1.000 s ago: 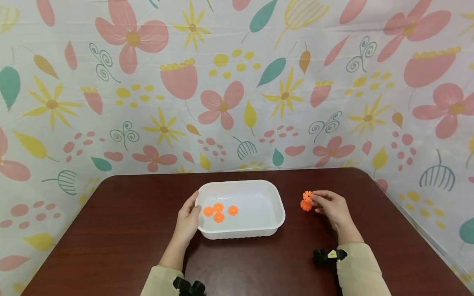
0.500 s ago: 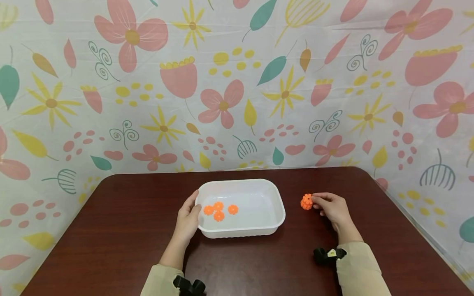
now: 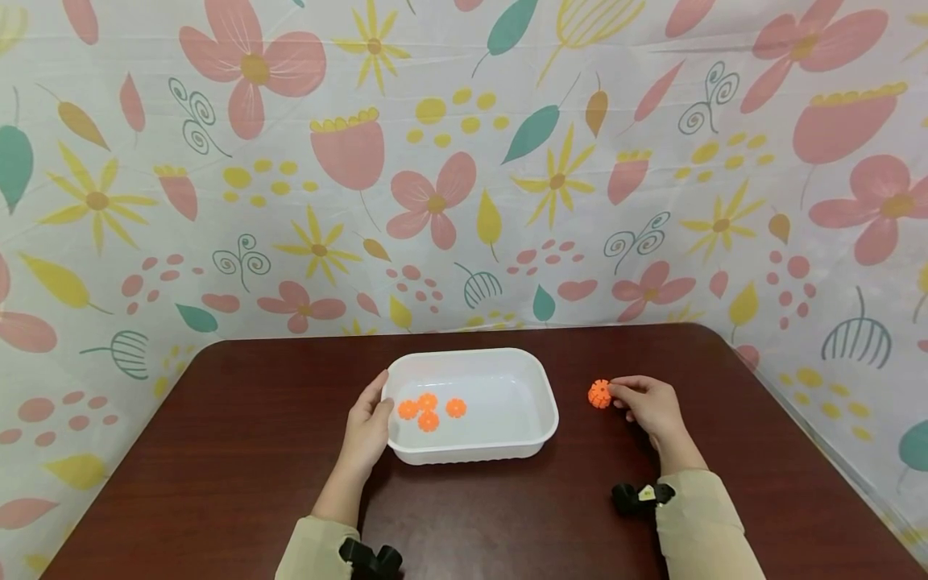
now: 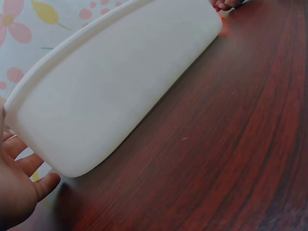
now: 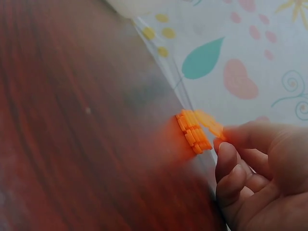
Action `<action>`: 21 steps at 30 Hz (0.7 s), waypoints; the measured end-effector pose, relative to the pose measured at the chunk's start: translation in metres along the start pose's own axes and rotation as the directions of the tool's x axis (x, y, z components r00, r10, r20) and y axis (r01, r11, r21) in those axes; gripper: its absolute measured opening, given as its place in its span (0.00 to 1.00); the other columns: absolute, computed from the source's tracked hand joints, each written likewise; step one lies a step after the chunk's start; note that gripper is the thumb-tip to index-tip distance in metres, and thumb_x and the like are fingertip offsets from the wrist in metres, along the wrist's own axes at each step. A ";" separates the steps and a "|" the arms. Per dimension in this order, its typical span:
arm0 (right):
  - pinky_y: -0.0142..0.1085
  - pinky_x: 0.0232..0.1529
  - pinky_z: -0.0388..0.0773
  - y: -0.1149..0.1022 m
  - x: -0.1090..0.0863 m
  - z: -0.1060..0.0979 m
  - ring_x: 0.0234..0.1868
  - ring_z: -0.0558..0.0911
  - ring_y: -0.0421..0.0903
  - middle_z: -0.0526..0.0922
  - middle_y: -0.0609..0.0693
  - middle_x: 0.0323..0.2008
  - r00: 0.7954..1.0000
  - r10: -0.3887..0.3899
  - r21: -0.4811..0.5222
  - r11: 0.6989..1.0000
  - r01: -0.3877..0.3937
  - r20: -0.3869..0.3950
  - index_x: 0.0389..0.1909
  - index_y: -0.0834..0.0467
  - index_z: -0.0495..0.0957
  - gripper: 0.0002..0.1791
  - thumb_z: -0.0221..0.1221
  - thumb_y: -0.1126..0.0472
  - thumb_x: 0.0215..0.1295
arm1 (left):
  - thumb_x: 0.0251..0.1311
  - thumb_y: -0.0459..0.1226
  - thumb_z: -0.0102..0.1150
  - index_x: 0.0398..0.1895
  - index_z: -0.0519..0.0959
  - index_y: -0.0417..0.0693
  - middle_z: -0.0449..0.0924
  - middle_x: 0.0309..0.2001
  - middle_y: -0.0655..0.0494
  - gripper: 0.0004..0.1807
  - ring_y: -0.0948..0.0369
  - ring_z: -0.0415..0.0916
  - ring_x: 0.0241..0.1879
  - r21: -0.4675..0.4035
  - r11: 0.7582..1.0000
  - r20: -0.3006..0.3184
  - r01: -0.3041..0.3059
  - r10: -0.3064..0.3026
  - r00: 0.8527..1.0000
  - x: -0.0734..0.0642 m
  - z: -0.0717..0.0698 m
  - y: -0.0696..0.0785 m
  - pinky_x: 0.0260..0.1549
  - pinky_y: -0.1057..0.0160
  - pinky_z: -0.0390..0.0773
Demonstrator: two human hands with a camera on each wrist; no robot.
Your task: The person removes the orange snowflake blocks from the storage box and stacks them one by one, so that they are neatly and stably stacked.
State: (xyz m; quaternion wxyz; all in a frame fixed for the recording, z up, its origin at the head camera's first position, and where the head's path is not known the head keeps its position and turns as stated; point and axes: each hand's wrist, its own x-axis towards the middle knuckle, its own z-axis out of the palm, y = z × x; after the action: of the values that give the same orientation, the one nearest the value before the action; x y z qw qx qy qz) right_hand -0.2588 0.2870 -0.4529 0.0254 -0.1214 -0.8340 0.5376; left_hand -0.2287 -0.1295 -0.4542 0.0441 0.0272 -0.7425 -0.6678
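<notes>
In the head view my left hand (image 3: 368, 427) grips the left end of a white plastic tray (image 3: 471, 453), thumb at the rim. Several orange notched discs (image 3: 428, 421) lie flat inside, toward its left. To the tray's right, my right hand (image 3: 652, 411) pinches another orange notched disc (image 5: 210, 123) between thumb and fingertips. This disc is tilted over a small stack of orange discs (image 5: 191, 133) on the table, its lower edge at or very close to the stack's top; contact is hard to tell. The left wrist view shows the tray's outer side wall (image 4: 110, 91) and my fingers (image 4: 29, 163) at its end.
Everything stands on a dark reddish-brown table (image 3: 217, 467) with rounded far corners. A white cloth printed with flowers and leaves (image 3: 464, 161) hangs behind it and along the right side. Black wrist cameras (image 3: 641, 498) sit by both sleeves.
The disc in my right hand has come down from above the stack to its top and now overlaps it. My left hand and the tray have stayed in place.
</notes>
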 end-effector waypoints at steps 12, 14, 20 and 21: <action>0.33 0.24 0.77 0.001 0.001 0.001 0.24 0.77 0.38 0.81 0.46 0.26 1.000 -0.010 -0.062 0.998 0.009 -0.016 0.49 0.67 0.77 0.19 0.58 0.57 0.65 | 0.68 0.33 0.40 0.71 0.59 0.46 0.59 0.70 0.42 0.27 0.48 0.63 0.65 -0.007 1.000 0.004 -0.006 0.007 1.000 0.001 0.001 0.000 0.60 0.48 0.69; 0.33 0.24 0.78 0.001 0.001 0.001 0.24 0.76 0.39 0.81 0.47 0.26 1.000 -0.009 -0.073 0.997 0.007 -0.016 0.49 0.67 0.77 0.19 0.58 0.57 0.65 | 0.68 0.33 0.41 0.71 0.59 0.46 0.59 0.70 0.42 0.27 0.48 0.63 0.65 -0.002 1.000 0.003 -0.005 0.005 1.000 0.001 0.001 0.000 0.60 0.48 0.69; 0.34 0.24 0.78 0.002 0.001 0.002 0.22 0.76 0.41 0.81 0.49 0.28 1.000 -0.007 -0.090 0.996 0.006 -0.006 0.50 0.67 0.77 0.18 0.58 0.58 0.65 | 0.68 0.33 0.41 0.71 0.60 0.47 0.60 0.70 0.43 0.27 0.49 0.62 0.65 0.014 1.000 -0.006 -0.001 0.001 1.000 0.000 0.000 0.000 0.60 0.49 0.68; 0.34 0.24 0.78 0.003 0.001 0.002 0.22 0.75 0.41 0.81 0.49 0.28 1.000 -0.011 -0.091 0.996 0.010 -0.004 0.50 0.67 0.77 0.18 0.58 0.58 0.65 | 0.68 0.33 0.41 0.71 0.60 0.47 0.60 0.70 0.43 0.27 0.49 0.62 0.65 0.014 1.000 -0.008 -0.003 0.003 1.000 0.000 0.000 0.000 0.60 0.49 0.69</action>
State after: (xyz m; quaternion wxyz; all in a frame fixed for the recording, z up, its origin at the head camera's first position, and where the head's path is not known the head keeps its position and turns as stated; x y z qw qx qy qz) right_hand -0.2600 0.2863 -0.4563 0.0244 -0.1192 -0.8583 0.4985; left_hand -0.2285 -0.1298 -0.4538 0.0479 0.0288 -0.7469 -0.6625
